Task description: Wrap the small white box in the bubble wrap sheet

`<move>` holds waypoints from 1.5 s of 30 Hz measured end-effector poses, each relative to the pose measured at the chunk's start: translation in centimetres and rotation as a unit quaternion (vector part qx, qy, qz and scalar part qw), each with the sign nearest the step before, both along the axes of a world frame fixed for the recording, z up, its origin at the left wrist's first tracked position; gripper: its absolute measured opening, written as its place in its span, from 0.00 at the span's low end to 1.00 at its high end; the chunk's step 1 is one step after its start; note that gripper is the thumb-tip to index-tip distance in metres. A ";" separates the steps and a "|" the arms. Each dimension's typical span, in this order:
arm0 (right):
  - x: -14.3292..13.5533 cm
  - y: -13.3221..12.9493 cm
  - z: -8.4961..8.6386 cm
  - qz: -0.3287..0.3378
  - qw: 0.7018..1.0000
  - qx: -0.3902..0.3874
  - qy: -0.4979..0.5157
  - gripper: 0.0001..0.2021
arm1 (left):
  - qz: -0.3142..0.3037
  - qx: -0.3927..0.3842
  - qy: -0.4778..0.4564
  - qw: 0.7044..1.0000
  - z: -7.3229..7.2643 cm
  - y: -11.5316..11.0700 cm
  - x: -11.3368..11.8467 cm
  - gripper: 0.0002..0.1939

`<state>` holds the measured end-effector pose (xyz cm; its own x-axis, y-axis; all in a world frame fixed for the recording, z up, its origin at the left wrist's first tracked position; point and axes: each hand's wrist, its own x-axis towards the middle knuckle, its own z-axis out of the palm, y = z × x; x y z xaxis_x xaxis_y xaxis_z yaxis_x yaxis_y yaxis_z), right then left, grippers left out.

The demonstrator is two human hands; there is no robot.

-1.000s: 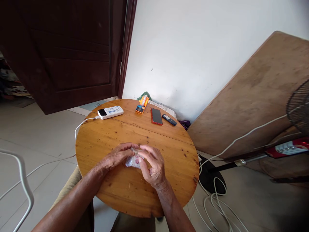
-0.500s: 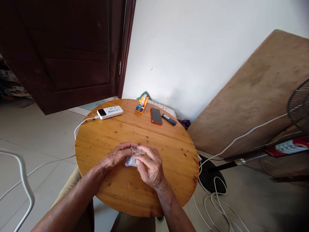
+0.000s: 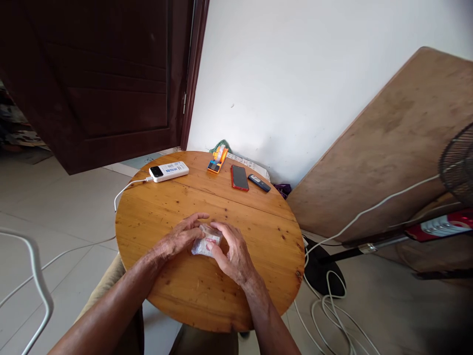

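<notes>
Your left hand (image 3: pixel 182 237) and right hand (image 3: pixel 233 250) seem to lightly grasp the small, clear-plastic-wrapped white packet (image 3: pixel 206 242) between them.

We find the round tabletop (image 3: pixel 177 207) to be knotty wood, smooth with a soft sheen and fine scratches. The small packet (image 3: pixel 202 246) shows clear, crinkled plastic film with a glossy surface. We record smooth white plastic on the power bank (image 3: pixel 175 170), orange plastic on the tape dispenser (image 3: pixel 221 160), and a dark, smooth screen on the phone (image 3: pixel 240 178). The door (image 3: pixel 121 88) looks dark and lightly polished; its hinge (image 3: pixel 185 104) appears to be metal. We note matt white paint on the wall (image 3: pixel 295 74), blotchy matt wood on the leaning board (image 3: pixel 399 133), and smooth floor tiles (image 3: pixel 81 197).
</notes>
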<state>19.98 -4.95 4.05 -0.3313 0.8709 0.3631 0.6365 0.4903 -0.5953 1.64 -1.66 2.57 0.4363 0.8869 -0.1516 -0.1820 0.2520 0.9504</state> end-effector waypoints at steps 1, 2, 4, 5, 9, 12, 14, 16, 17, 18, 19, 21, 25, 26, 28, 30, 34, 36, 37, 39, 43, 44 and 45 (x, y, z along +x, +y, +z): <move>0.0 0.0 0.0 -0.003 1.000 -0.006 0.002 0.19 | 0.001 0.001 0.002 1.000 0.0 0.0 0.0 0.32; -0.1 0.0 0.1 -0.005 1.000 -0.012 0.005 0.19 | -0.002 0.003 0.001 1.000 0.0 0.0 0.0 0.32; -0.1 -0.1 0.2 -0.004 0.999 -0.028 0.015 0.19 | -0.009 0.005 -0.004 1.000 0.1 -0.1 0.0 0.32; -0.1 -0.1 0.2 -0.003 0.999 -0.037 0.021 0.19 | -0.011 0.005 -0.006 1.000 0.2 -0.1 0.0 0.32; -0.1 -0.2 0.6 0.006 0.996 -0.078 0.033 0.19 | -0.006 0.000 -0.001 1.000 0.2 0.0 0.1 0.32; 0.0 -0.2 1.0 0.008 0.993 -0.107 0.047 0.19 | -0.009 0.001 0.000 1.000 0.1 0.1 0.1 0.31; 0.2 -0.1 1.2 0.008 0.989 -0.133 0.069 0.20 | -0.016 0.003 -0.008 1.000 0.0 0.2 0.1 0.30; 0.3 -0.1 1.4 0.009 0.982 -0.162 0.099 0.19 | -0.017 0.006 -0.008 1.000 -0.1 0.2 0.0 0.30; 0.4 0.0 1.4 0.009 0.978 -0.174 0.113 0.18 | -0.016 0.007 -0.004 1.000 -0.1 0.2 0.0 0.30; 0.4 0.0 1.4 0.008 0.975 -0.184 0.125 0.17 | -0.014 0.009 0.000 1.000 -0.1 0.2 0.0 0.30; 0.5 0.0 1.3 0.006 0.972 -0.193 0.132 0.16 | -0.013 0.011 0.003 1.000 -0.2 0.2 0.0 0.30; 0.4 0.1 1.0 0.000 0.970 -0.201 0.139 0.15 | -0.015 0.014 0.005 1.000 -0.2 0.2 0.0 0.30; 0.2 0.2 0.4 -0.016 0.968 -0.203 0.146 0.14 | -0.023 0.014 0.012 1.000 -0.4 0.2 0.0 0.29; 0.1 0.2 0.3 -0.021 0.967 -0.204 0.148 0.14 | -0.023 0.015 0.014 1.000 -0.5 0.2 0.0 0.28; 0.0 0.2 0.3 -0.033 0.965 -0.210 0.152 0.14 | -0.024 0.024 0.017 0.999 -0.5 0.1 0.0 0.28; -0.1 0.2 0.4 -0.042 0.964 -0.212 0.155 0.14 | -0.023 0.035 0.024 0.999 -0.5 0.1 -0.1 0.27; -0.3 0.2 0.5 -0.051 0.967 -0.203 0.148 0.14 | -0.027 0.053 0.053 0.997 -0.6 0.0 -0.1 0.30; -0.3 0.2 0.4 -0.052 0.967 -0.202 0.145 0.15 | -0.029 0.058 0.059 0.996 -0.6 -0.1 -0.1 0.31; -0.2 0.2 0.4 -0.052 0.967 -0.201 0.145 0.15 | -0.031 0.057 0.059 0.996 -0.5 -0.2 -0.1 0.32; -0.2 0.2 0.5 -0.051 0.967 -0.202 0.146 0.15 | -0.036 0.050 0.056 0.997 -0.4 -0.2 -0.1 0.34; 0.0 0.2 0.6 -0.043 0.965 -0.214 0.145 0.16 | -0.048 0.041 0.044 0.997 -0.4 -0.2 -0.1 0.36; 0.0 0.2 0.6 -0.042 0.965 -0.215 0.144 0.16 | -0.050 0.042 0.038 0.997 -0.4 -0.2 -0.1 0.36; 0.1 0.3 0.6 -0.044 0.965 -0.214 0.144 0.16 | -0.051 0.045 0.033 0.997 -0.5 -0.2 -0.1 0.36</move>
